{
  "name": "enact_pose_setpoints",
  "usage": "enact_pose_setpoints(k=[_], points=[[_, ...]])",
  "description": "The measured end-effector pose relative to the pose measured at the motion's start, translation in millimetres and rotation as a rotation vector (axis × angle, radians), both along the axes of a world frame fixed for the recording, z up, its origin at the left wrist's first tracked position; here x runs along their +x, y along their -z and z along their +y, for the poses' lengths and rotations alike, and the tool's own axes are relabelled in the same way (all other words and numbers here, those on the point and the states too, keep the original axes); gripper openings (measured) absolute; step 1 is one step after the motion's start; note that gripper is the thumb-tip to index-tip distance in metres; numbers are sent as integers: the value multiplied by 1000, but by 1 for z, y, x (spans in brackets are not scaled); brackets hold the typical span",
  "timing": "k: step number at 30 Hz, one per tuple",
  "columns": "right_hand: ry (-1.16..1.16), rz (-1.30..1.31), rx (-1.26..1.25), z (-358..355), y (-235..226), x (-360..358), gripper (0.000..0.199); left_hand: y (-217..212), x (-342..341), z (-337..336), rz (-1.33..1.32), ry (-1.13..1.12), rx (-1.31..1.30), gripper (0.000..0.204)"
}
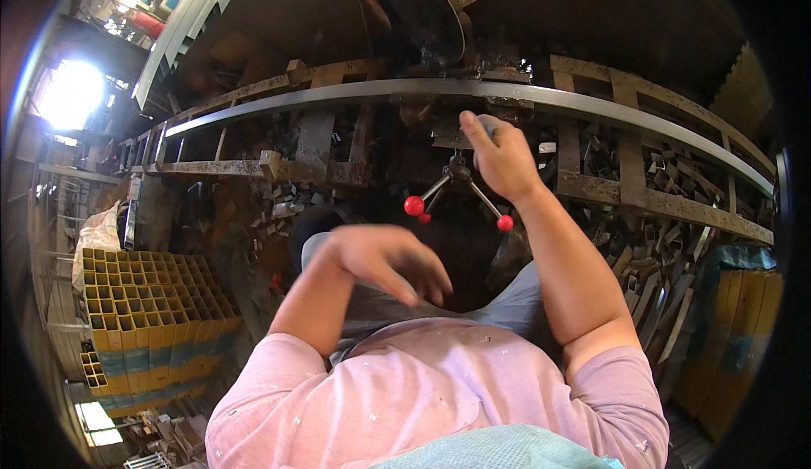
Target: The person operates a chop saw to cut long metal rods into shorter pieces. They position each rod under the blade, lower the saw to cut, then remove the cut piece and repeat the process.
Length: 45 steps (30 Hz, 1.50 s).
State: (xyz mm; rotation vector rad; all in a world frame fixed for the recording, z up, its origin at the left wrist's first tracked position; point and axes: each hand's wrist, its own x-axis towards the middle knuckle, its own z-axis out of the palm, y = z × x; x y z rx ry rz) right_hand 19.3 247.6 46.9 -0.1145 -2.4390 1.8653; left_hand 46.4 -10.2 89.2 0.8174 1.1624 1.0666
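My right hand (502,155) is curled with the thumb up, close against the near side of a long silvery metal bar (372,90). What its fingers close on, if anything, is hidden. Just left of and below it is a spoked clamp handle (458,171) with red ball knobs, which neither hand touches. In front of my lap hangs my left hand (393,259), slightly blurred, its thumb and bent fingers apart and nothing visible in it. Beyond the bar stands a dark machine with a rounded guard (427,25).
Wooden rails (621,97) run under the bar on both sides. Offcuts (680,169) lie heaped below them. A stack of yellow square tubes (152,308) with blue wrap stands at left, and more yellow lengths (735,325) at right. A white sack (97,237) sits behind the left stack.
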Motion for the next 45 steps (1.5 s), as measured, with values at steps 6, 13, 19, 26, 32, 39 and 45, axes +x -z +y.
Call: enact_pose_setpoints(k=[6,13,19,26,32,39,45], points=[[-66,-16,-17,-8,2,6,61,58,-133,-69,-32,-1595,30,46],[-136,-129,-4,0,12,7,58,118,-215,-80,-402,-1943,-118,42],[-142,-184,-21,8,14,5,54,141,-238,-83,-604,-1852,228,34],[-175,-199,-20,10,13,0,51,150,-251,-80,-431,-1981,185,31],[-153,-175,10,19,18,2,48,122,-227,-85,-376,-1804,493,23],[-56,-61,8,28,15,4,50,95,-196,-93,-330,-1771,479,28],[53,262,130,24,13,3,55,104,-186,-97,-373,-1793,473,30]])
